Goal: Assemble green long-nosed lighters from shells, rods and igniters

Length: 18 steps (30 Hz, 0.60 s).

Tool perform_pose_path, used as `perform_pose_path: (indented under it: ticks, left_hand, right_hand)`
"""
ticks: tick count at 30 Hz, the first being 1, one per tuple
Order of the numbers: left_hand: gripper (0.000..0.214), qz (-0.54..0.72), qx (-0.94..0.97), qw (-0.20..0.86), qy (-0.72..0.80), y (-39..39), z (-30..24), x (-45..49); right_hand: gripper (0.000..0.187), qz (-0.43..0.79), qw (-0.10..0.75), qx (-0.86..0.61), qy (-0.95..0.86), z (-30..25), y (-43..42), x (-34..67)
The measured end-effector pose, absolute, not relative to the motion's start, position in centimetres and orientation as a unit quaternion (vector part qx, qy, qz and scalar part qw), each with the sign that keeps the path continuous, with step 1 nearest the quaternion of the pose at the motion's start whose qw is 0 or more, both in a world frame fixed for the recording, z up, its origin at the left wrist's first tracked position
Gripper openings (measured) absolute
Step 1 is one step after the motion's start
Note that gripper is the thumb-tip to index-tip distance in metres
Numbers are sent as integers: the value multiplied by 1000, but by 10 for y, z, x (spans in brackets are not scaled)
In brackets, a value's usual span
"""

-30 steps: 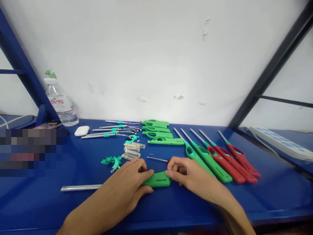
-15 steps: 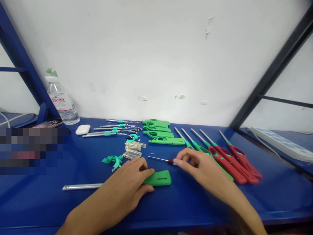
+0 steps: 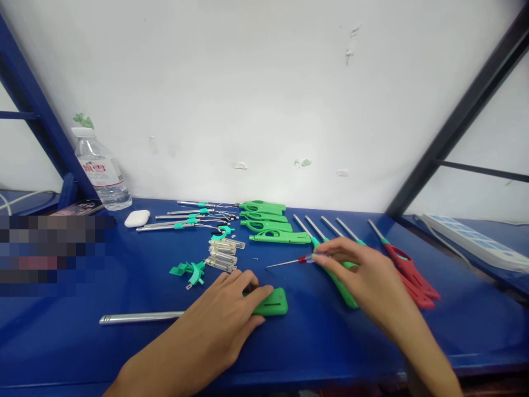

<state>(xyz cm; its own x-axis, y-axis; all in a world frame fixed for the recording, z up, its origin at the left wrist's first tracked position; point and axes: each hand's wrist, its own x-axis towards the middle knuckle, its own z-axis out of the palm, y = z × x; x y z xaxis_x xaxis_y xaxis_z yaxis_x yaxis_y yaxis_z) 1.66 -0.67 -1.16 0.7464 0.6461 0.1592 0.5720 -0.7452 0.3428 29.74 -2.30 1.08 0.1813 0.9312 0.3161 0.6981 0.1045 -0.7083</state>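
Under the fingers of the left hand (image 3: 227, 314), flat on the blue worktop (image 3: 318, 353), lies a long green lighter (image 3: 276, 302), thumb at its near edge and a fingertip over the top. It looks light and stiff, a plastic body unlikely to squash; the smooth casing might skid, so the broad, slotted handle seems the place to grip. The metal tube (image 3: 140, 317), reaching out to the left of those fingers, is round, shiny and probably slick.

The right hand (image 3: 366, 270) has its fingers closed on a screwdriver (image 3: 303, 258) by its clear-and-red handle. The thin steel shaft points left from them; I can't tell whether its tip touches anything.

Just beyond the left fingers sit clear capsules (image 3: 223, 258), hard-looking and perhaps brittle; farther off are moulded green casings (image 3: 281, 237). Beyond the right fingers, red lighters (image 3: 417, 278) show a matt finish and rounded butts.
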Motion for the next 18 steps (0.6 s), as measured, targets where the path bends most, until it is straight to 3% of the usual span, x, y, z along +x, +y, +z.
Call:
perform_pose_path:
  ticks: [2,6,11,18]
  left_hand:
    - [40,132,922,148,331,-6,-12,17]
    - [40,133,916,173,335,-5,-12,17]
    - [39,141,913,193,330,-4,-13,16]
    - [43,160,911,207,320,-2,-20,14]
  right_hand:
    - [28,117,467,-644,-594,19,-31,297]
    - [23,78,590,-569,-567,28,-45,285]
    - [13,84,598,-487,-631,23,-45,263]
    - [20,81,598,-421,-677,16,-40,246]
